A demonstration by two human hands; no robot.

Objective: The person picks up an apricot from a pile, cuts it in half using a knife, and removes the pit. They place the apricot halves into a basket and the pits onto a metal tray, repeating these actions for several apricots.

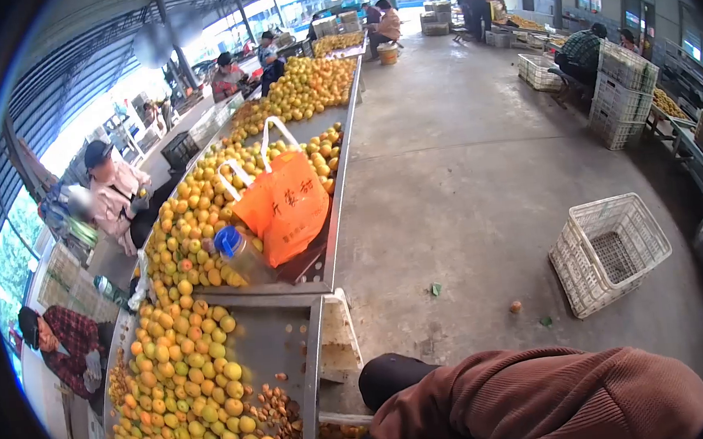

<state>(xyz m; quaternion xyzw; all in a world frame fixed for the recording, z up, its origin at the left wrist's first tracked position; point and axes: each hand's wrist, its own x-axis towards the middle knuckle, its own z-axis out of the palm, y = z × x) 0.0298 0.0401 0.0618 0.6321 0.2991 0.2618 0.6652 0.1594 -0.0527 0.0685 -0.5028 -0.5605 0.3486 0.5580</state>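
A brown knitted sleeve (539,403) of mine crosses the lower right, bent beside my dark-clad knee (393,377). Neither of my hands shows clearly; they lie below the bottom edge, where only a pale sliver appears that I cannot make out. Nearest to the sleeve's end is a metal sorting table (274,341) heaped with round yellow-orange fruit (178,382). Small brown pieces (272,420) lie by its right side. On the adjoining table, an orange tote bag (284,208) with white handles rests on more fruit, beside a clear jug with a blue lid (228,241).
A white plastic crate (610,253) stands on the concrete floor (442,212) to the right. Stacked crates (622,95) are farther back. Across the tables sit a person in pink (114,193) and another in a checked shirt (72,345). Other people work at the back.
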